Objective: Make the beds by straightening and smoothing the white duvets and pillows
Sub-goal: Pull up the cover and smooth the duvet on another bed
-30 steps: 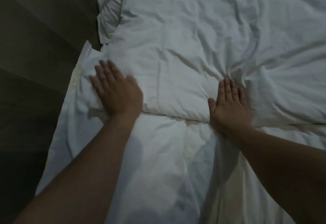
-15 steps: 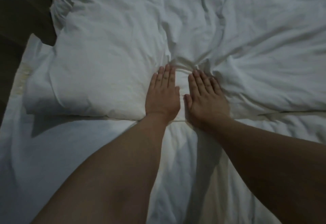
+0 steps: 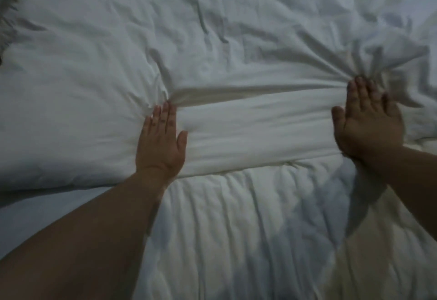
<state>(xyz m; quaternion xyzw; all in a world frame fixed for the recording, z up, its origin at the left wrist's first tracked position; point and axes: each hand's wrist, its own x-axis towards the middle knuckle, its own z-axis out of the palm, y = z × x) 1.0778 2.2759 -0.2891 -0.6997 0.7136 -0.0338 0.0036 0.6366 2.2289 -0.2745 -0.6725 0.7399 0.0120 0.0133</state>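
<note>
A white duvet (image 3: 236, 39) fills the upper part of the view, wrinkled, with its folded near edge running across the middle. My left hand (image 3: 160, 143) lies flat on that folded edge left of centre, fingers straight and together. My right hand (image 3: 367, 124) presses flat on the same edge at the right, fingers straight, with cloth bunched into folds just beyond its fingertips. Between the two hands the folded band (image 3: 255, 131) is stretched smooth. Below the edge lies the white bed sheet (image 3: 248, 228), rippled.
A dark strip at the far left edge (image 3: 7, 16) is a gap beside the bedding. White bedding covers everything else in view.
My hands were side by side at the duvet's edge half a second ago; they have now slid apart, the right hand far to the right, pulling the band between them flat.
</note>
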